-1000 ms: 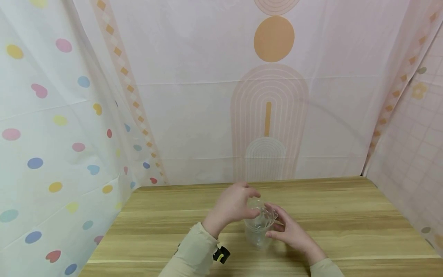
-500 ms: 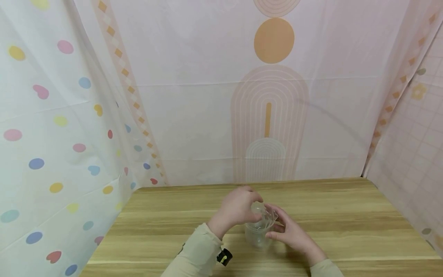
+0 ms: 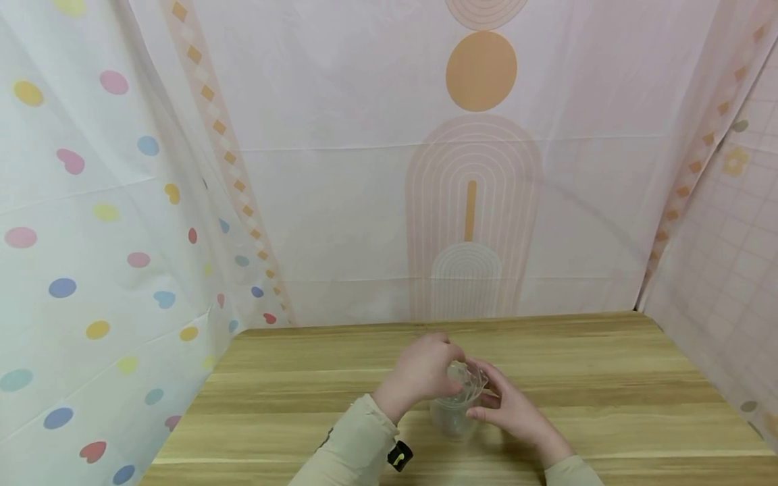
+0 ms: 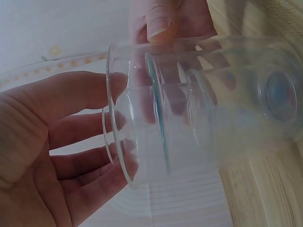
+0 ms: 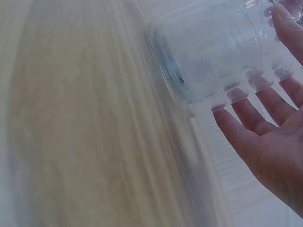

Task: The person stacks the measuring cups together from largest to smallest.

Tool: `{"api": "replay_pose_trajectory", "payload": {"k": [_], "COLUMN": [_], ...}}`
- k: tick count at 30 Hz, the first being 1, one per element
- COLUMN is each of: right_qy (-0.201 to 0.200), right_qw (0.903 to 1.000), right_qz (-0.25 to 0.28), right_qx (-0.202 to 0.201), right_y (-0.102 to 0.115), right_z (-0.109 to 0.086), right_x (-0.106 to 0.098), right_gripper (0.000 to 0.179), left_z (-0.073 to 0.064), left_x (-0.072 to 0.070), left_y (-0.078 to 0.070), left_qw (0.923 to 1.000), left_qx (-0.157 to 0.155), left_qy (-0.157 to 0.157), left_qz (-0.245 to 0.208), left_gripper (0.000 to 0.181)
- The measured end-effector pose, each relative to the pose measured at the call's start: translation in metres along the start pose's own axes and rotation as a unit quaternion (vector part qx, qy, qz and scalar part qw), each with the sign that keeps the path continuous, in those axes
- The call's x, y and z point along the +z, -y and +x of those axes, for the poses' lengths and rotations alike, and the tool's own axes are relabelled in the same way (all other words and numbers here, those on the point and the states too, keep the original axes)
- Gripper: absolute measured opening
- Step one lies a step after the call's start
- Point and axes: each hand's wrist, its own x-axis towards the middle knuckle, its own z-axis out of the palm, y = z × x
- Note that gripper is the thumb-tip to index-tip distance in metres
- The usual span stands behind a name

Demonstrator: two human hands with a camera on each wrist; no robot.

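Note:
A clear beaker (image 3: pixel 452 422) with a spout stands upright on the wooden table, with smaller clear beakers nested inside it. From above, my left hand (image 3: pixel 428 368) reaches to the top and holds the rim of an inner beaker (image 4: pixel 124 156) with thumb and fingers, as the left wrist view shows. My right hand (image 3: pixel 513 413) grips the outer beaker from the right, thumb in front and fingers round the far side. Several fingertips (image 5: pixel 236 94) press against its clear wall in the right wrist view. The nested walls overlap through the clear sides.
The wood-grained table (image 3: pixel 292 385) runs back to a patterned cloth (image 3: pixel 340 223). A dotted cloth (image 3: pixel 91 202) hangs at the left, a checked one (image 3: pixel 717 270) at the right. A black band (image 3: pixel 399 455) shows by the left sleeve.
My left hand has moved down and slightly right, and the inner beaker it holds has sunk deeper into the outer one. My right hand has stayed in place.

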Motion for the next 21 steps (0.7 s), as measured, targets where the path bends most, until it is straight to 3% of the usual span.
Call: {"api": "replay_pose_trajectory", "payload": {"k": [16, 21], "right_qy": [0.001, -0.001], "right_qw": [1.0000, 0.9999], "right_qz": [-0.003, -0.013], "right_qx": [0.001, 0.003], "right_y": [0.0016, 0.0021], "right_z": [-0.0003, -0.0007], "right_x": [0.0006, 0.0002], "right_gripper": [0.079, 0.079], "left_z": [-0.0001, 0.0019], "left_x": [0.0085, 0.0103], "left_y": [-0.0044, -0.0063], "left_qw": [0.9996, 0.9986], "left_qx": [0.001, 0.006], "left_qy": [0.015, 0.020], "left_qz": [0.022, 0.048], "left_gripper": [0.038, 0.040]}}
